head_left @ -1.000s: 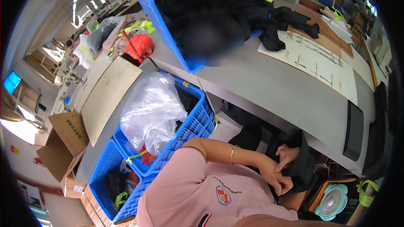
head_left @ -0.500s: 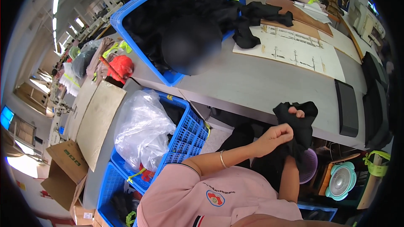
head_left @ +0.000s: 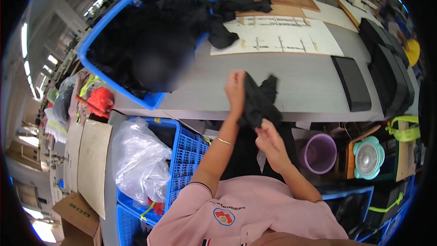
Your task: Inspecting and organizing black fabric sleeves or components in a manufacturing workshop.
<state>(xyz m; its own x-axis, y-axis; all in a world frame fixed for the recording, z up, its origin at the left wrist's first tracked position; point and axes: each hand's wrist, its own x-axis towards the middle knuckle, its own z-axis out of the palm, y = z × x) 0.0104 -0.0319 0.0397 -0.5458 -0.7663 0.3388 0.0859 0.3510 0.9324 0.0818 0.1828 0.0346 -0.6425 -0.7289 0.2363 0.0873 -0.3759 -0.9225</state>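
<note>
Left hand grips top of limp black fabric garment over grey table edge. Right hand pinches its lower end; long axis runs approx. vertical btwn them.

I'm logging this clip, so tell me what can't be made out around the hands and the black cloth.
Head view only:
- Black garment: its type is unclear; folds hide its shape.
- Right hand: fingertips buried in cloth.
- Left hand: palm turned away.
- Blue crate: a blurred patch covers its contents.

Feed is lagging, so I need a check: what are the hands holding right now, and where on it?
Both hold one black garment: the left hand pinches its upper edge over the grey table, and the right hand grips its lower part.
</note>
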